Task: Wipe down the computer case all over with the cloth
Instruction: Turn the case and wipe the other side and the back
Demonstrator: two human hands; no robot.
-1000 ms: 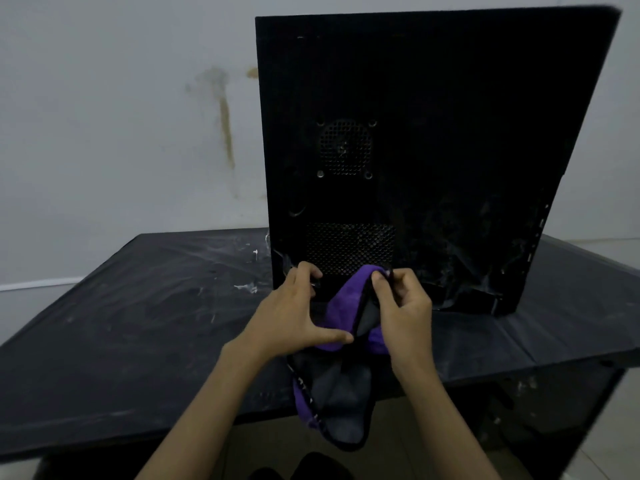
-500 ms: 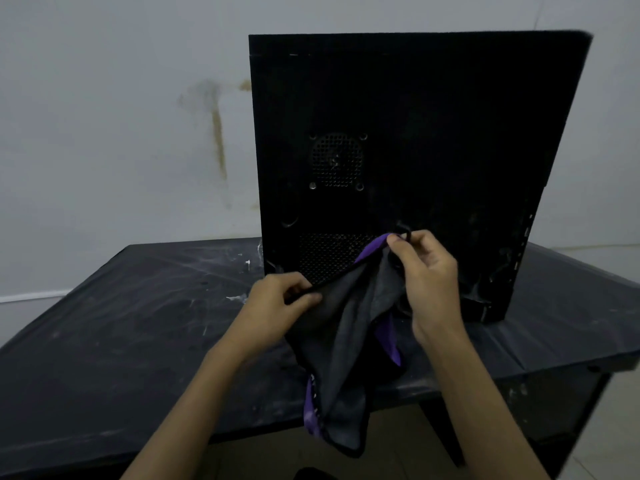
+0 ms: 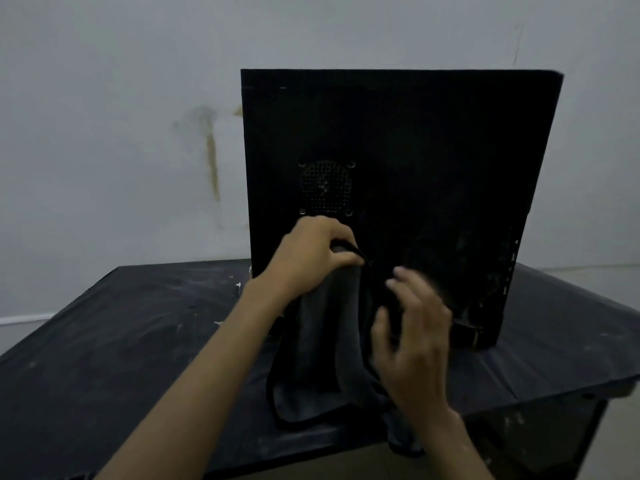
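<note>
Black tower computer case [image 3: 433, 161] stands upright with the scuffed black worktop [image 3: 121, 341] under it, its broad side panel turned toward you. A round perforated fan vent [image 3: 325, 187] sits in the left half of that panel. Your left hand [image 3: 308, 258] is in front of the case just below the vent, its fingers and thumb curled to pinch the top edge of the dark grey cloth [image 3: 322, 348]. The cloth hangs down across the lower part of the case, and its bottom hem drapes onto the worktop in front of the case. Your right hand [image 3: 415, 341] is before the case's lower middle, just beside the cloth's right edge, with thumb and fingers apart. It is blurred, so you cannot tell whether it has hold of the cloth. Behind the case, to its left, a pale wall [image 3: 104, 133] carries a brownish streak [image 3: 213, 161].
</note>
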